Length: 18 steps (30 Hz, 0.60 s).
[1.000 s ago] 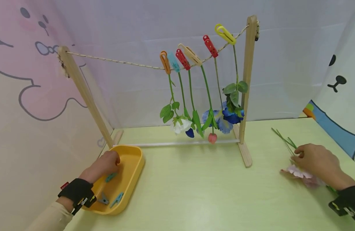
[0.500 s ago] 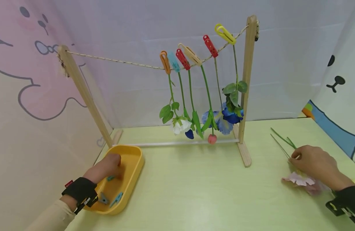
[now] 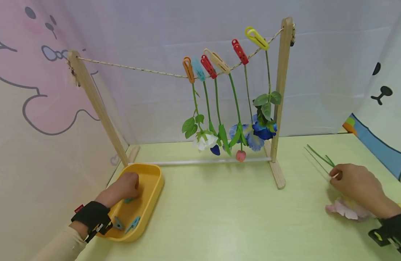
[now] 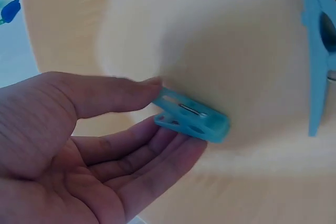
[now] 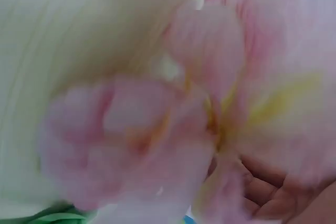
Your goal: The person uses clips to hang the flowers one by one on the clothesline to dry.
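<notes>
Shifted flower (image 3: pixel 345 210) in pinched right grip (image 3: pixel 358 185)

Left hand (image 3: pixel 124 185) pinches a teal clothespin (image 4: pixel 211 127), right hand (image 3: pixel 358 185) a pink flower (image 3: pixel 345 211).

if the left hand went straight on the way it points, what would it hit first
Likely the tray, with the held clip touching first; whether floor or wall, depth leaves unclear.

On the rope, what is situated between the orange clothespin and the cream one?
Two clothespins: first the light blue clothespin, then a red clothespin beside the cream clothespin. This shows in the head view.
</notes>
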Motion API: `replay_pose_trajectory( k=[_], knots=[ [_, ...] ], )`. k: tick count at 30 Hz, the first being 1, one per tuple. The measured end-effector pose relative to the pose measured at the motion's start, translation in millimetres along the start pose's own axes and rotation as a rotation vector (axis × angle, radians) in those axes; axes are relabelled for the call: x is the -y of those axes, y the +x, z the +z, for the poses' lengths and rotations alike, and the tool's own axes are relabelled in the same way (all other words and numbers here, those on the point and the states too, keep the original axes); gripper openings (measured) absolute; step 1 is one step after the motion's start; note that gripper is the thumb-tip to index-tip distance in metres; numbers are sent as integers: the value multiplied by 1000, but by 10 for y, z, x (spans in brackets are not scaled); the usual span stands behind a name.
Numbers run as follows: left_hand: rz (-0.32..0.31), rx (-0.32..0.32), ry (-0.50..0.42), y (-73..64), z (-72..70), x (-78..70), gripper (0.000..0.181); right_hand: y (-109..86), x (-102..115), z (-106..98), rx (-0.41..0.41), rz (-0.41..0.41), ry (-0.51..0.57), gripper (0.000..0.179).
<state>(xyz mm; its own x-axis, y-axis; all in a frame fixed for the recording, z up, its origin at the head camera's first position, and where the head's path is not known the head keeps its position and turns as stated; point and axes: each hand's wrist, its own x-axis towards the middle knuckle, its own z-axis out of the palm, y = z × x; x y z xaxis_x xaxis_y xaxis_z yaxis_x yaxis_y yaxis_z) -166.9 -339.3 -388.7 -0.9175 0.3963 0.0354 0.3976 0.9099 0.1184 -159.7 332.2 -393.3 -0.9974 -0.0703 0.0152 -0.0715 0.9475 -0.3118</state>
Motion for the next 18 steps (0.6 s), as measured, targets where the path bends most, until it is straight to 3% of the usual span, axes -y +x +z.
replay_pose_trajectory(
  k=[4,7,10,15,18],
  knots=[
    [41,-34,-20,41,-1,-16,43,-29,44,-35,-66,-28,-5,21],
    [61,-73,-37,67,-19,-28,24,-49,85,-58,-130,-45,-1,18],
    [42,-112,-86,102,-48,-47,6,-64,137,-80,-178,-46,9,18],
    [-24,-157,-211,149,-137,-113,8,-98,230,-112,-255,-77,50,16],
    [-32,-198,-259,166,-184,-150,11,-134,309,-136,-289,-117,87,14]
  ],
)
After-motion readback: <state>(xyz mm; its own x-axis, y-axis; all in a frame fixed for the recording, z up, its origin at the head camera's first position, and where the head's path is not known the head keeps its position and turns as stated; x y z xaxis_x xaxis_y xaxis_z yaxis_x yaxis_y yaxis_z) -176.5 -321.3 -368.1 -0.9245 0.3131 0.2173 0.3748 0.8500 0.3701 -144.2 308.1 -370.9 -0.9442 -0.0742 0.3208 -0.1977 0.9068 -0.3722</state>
